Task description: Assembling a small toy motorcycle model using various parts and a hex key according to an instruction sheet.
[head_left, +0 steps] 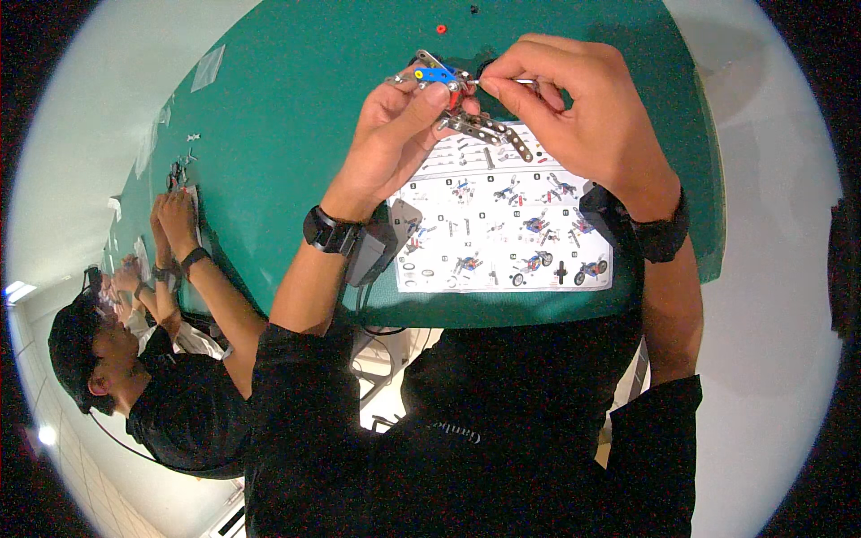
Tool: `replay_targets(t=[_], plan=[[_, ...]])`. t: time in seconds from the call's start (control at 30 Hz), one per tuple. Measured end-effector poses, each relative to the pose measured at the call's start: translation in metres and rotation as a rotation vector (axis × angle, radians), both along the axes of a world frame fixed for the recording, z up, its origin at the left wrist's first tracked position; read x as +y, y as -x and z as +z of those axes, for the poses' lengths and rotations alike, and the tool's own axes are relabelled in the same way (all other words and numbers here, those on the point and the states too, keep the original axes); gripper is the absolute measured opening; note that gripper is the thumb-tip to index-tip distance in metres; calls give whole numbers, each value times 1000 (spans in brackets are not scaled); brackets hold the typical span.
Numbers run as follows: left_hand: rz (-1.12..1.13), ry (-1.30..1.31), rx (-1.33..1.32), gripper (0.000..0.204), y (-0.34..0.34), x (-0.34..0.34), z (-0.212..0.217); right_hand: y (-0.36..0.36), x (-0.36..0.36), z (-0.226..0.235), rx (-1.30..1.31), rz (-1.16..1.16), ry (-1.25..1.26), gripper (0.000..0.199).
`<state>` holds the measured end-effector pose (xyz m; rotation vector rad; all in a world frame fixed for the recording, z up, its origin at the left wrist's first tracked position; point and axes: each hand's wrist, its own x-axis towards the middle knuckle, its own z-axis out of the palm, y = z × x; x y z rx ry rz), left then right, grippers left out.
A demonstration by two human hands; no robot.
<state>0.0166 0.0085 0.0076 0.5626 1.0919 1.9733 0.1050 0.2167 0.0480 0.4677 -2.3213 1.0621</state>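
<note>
Fingers of my left hand [386, 139] are closed round a partly built metal construction toy model [434, 76]. It has a blue plate with a yellow spot, a red part and grey perforated strips [517, 143] that hang below, over the sheet. My right hand [587, 108] pinches a thin silver rod-like tool [476, 82], its tip up against the model's right side. The tool's other end is partly hidden in my fingers, so its exact kind cannot be told. Beneath both hands lies a white instruction sheet [430, 260] with pictured assembly steps.
On the green table mat [296, 134], a small red ring [440, 30] and a tiny dark piece [474, 10] lie beyond my hands. A clear plastic bag [208, 68] is at the far left. To the left, a person in a black cap [76, 327] handles small parts.
</note>
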Motion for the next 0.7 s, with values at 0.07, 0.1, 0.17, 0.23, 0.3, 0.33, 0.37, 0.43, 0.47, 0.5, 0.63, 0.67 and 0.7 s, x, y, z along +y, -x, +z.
replay_targets(t=[0.07,0.1,0.17,0.23,0.3,0.33,0.37,0.43,0.47,0.5,0.63,0.67,0.7], plan=[[4,15,22,25,-1,0,-1,-1,-1,2,2,-1,-2,7],[8,30,43,24,-1,0,-2,-3,-4,6,-8,-53,8,7],[-12,50,100,28,-4,0,-4,-4,-5,8,-19,-108,18,8],[-34,69,154,33,-4,-1,-6,-3,-3,7,6,-164,70,9],[-12,66,116,35,2,-4,-5,-3,-1,5,-44,-189,46,9],[-13,66,115,35,1,-3,-5,-4,0,4,-93,-213,22,9],[0,36,107,35,-1,-1,-5,-2,3,0,-93,-213,23,9],[15,6,99,35,-3,1,-4,3,9,-12,-205,-102,-49,10],[11,-4,118,36,-3,1,-3,3,9,-16,-207,-102,-49,10],[7,-14,137,37,-2,1,-3,3,9,-19,-273,-81,-81,10],[32,-89,152,21,0,4,-7,7,12,-32,-306,-52,-152,9],[55,-81,191,21,1,4,-10,8,11,-30,-306,-49,-152,9],[79,-73,231,22,2,3,-12,8,10,-26,-280,-71,-137,10]])
